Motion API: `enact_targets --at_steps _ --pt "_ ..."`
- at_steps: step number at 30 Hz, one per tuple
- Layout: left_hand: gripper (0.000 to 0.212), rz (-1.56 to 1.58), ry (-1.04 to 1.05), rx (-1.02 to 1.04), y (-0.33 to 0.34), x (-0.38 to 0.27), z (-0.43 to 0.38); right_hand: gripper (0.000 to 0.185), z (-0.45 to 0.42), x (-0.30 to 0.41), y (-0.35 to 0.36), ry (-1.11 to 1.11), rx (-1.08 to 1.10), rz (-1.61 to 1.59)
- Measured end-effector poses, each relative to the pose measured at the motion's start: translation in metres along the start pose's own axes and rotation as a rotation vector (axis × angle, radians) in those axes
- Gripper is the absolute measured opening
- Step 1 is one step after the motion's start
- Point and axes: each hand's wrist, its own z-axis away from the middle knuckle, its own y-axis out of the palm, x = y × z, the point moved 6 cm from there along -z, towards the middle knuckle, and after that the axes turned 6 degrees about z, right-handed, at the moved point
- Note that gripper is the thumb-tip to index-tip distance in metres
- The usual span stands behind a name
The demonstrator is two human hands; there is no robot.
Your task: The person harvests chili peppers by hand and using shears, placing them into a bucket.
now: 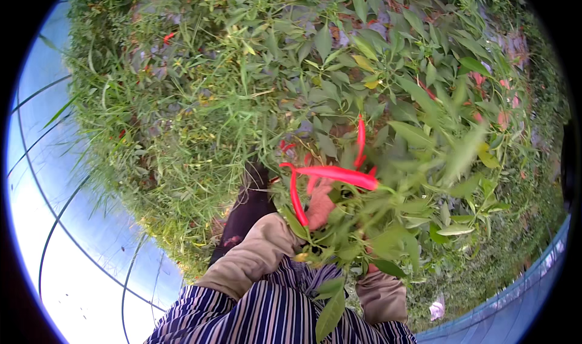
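Red chili peppers hang among the leaves before me. A long chili pepper [338, 174] lies across the view just above my left hand [320, 204], and another chili pepper [296, 200] hangs beside its wrist. My left hand reaches into the chili plant [395, 212]; leaves and peppers cover its fingers, so its hold is unclear. A thin red pepper [361, 137] hangs upright a little farther up. My right hand [373, 267] is almost wholly hidden behind leaves, low in the plant, with only a bit of skin showing above the beige sleeve.
Grass and weeds [200, 116] grow densely at the left. More red peppers [503, 116] show at the right, blurred. A dark trouser leg [248, 207] stands beside my left sleeve. Curved frame bars [59, 216] hold up the covering at the left. A pale object [437, 308] lies at lower right.
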Motion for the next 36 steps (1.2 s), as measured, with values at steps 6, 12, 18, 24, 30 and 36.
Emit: enact_targets --at_steps 6,12,18,24,30,36 --pt "0.046 -0.452 0.221 -0.095 0.029 0.020 -0.002 0.019 0.111 -0.017 -0.008 0.263 -0.033 0.014" --pt "0.025 -0.744 0.329 -0.100 0.020 -0.015 0.017 0.019 0.173 0.004 0.002 0.389 -0.071 0.035" --pt "0.014 -0.804 0.552 -0.330 0.023 -0.018 0.023 0.018 0.185 0.064 -0.022 0.280 -0.056 0.133" --pt "0.015 -0.959 0.452 -0.208 0.049 0.015 0.018 0.020 0.192 0.236 -0.135 -0.300 -0.158 -0.175" --pt "0.017 -1.006 0.345 -0.119 0.055 0.007 0.022 0.038 0.131 0.218 -0.178 -0.292 -0.393 0.836" --pt "0.023 -0.910 0.187 -0.128 0.052 -0.018 0.034 0.033 0.125 0.135 -0.141 -0.200 0.086 0.865"
